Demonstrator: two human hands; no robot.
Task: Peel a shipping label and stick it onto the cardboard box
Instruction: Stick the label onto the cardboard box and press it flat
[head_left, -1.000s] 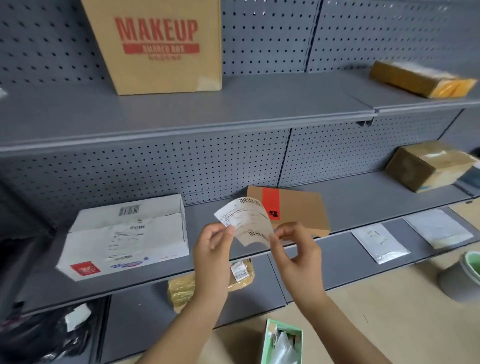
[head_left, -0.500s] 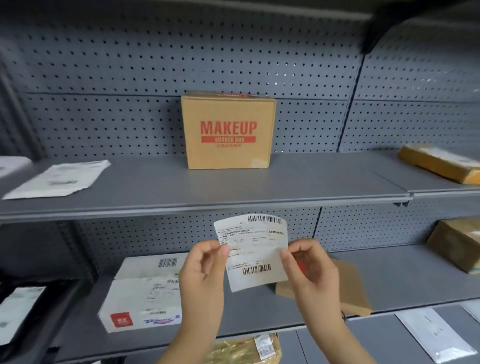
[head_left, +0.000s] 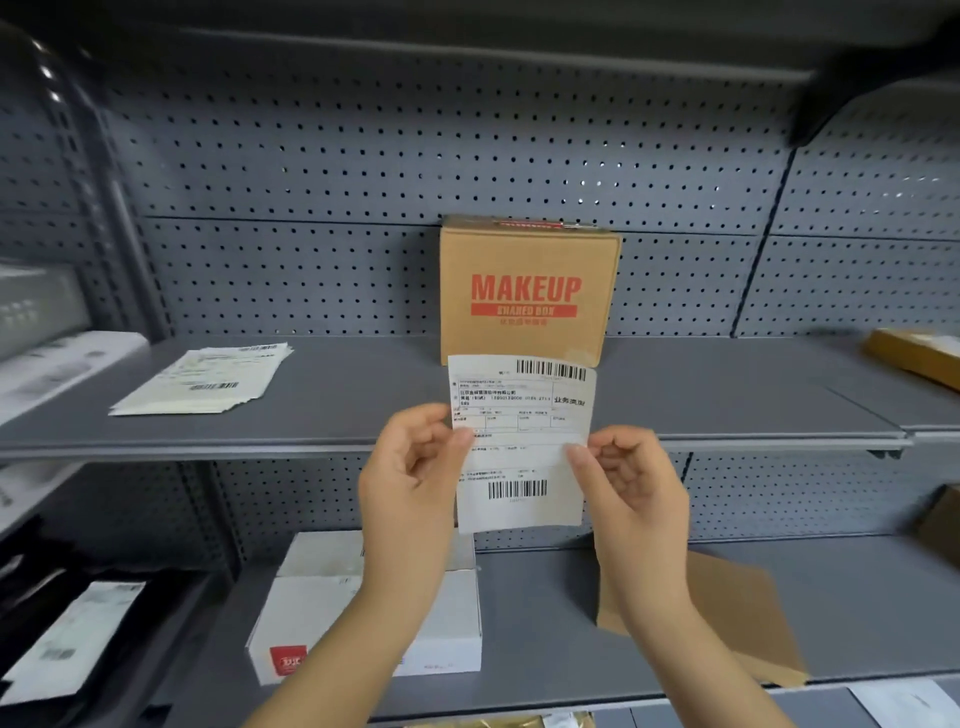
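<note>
Head view: both hands hold the shipping label (head_left: 521, 441) upright in front of the cardboard box (head_left: 529, 291), its top edge covering the box's lower front. Left hand (head_left: 415, 467) pinches its left edge, right hand (head_left: 631, 480) its right edge. Left of the box on the same shelf (head_left: 727, 395) lies a paper stack (head_left: 208, 376); below it, a white box (head_left: 322, 618) and flat cardboard (head_left: 737, 613).

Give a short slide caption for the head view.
Both hands, left and right, hold a shipping label before the MAKEUP box.
</note>
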